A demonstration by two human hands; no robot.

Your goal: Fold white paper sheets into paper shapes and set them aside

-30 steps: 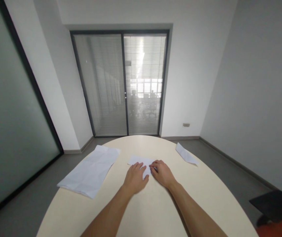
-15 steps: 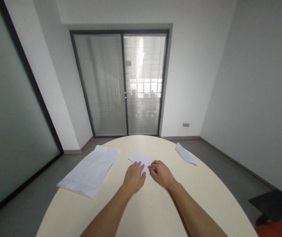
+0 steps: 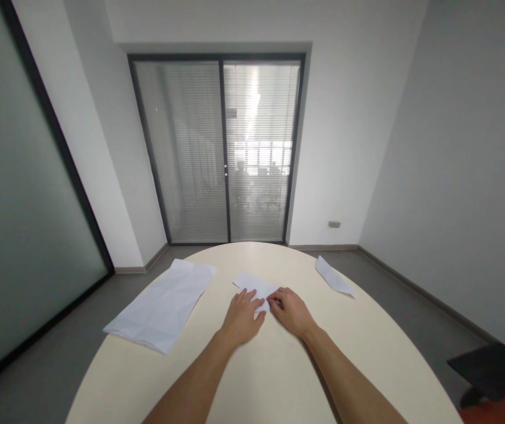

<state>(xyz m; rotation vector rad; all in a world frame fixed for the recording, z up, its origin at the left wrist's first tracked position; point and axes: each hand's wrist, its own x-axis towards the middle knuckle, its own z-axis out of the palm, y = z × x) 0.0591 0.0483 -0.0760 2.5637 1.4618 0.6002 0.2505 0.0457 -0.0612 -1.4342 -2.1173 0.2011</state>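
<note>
A small white sheet of paper [image 3: 252, 284] lies at the middle of the table, its near part hidden by my hands. My left hand [image 3: 243, 317] rests flat on the paper's near left side with its fingers apart. At the near right edge, my right hand [image 3: 293, 313] has its thumb and forefinger pinched together on the paper. The exact spot between those fingertips is hidden.
The round cream table [image 3: 270, 377] carries a larger creased white paper [image 3: 162, 306] on the left. A folded white paper [image 3: 334, 277] sits near its right edge. A black flat-topped object [image 3: 495, 368] stands beyond the table at lower right.
The view has shifted very slightly. Both hands keep nearly the same place and pose on the paper.
</note>
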